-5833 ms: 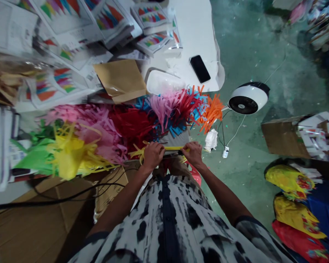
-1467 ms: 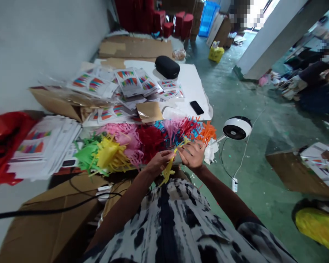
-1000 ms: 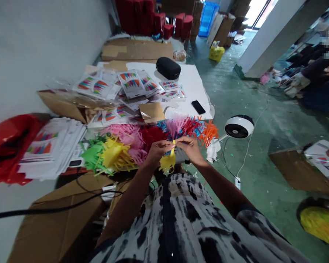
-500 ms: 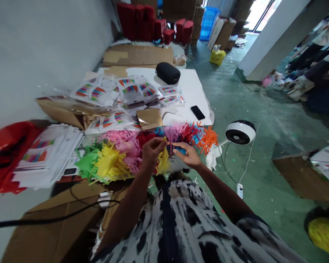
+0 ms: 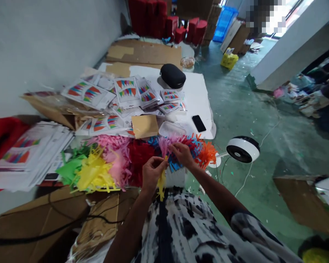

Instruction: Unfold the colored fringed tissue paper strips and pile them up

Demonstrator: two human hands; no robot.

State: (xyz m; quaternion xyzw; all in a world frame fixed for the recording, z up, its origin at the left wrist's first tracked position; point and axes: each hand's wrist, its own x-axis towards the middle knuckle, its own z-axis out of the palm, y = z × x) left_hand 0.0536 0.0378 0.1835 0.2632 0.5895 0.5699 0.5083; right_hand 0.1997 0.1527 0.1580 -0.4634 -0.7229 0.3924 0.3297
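My left hand (image 5: 154, 171) pinches the top of a yellow tissue-paper tassel (image 5: 161, 184), whose strips hang below the fingers in front of my body. Just above and to the right, my right hand (image 5: 183, 155) has its fingertips closed at the edge of a light pink tassel (image 5: 164, 143); the exact grip is partly hidden. Around both hands lies a row of fringed tissue tassels: dark red (image 5: 139, 160), blue (image 5: 175, 164) and orange (image 5: 207, 155). Further left are pink (image 5: 117, 160), yellow (image 5: 94, 171) and green (image 5: 71, 170) bunches.
Printed packets (image 5: 126, 91) with bunting pictures cover the table behind the tassels. A black case (image 5: 172, 76), a phone (image 5: 199, 123) and a brown card (image 5: 144, 126) lie there too. A white-and-black fan (image 5: 242, 149) stands at the right; a cardboard box (image 5: 301, 204) sits on the floor.
My right hand has moved away from the yellow tassel's top to the pink tassel, its fingers closing. My left hand still holds the yellow tassel, now lower in view. The camera view has shifted.
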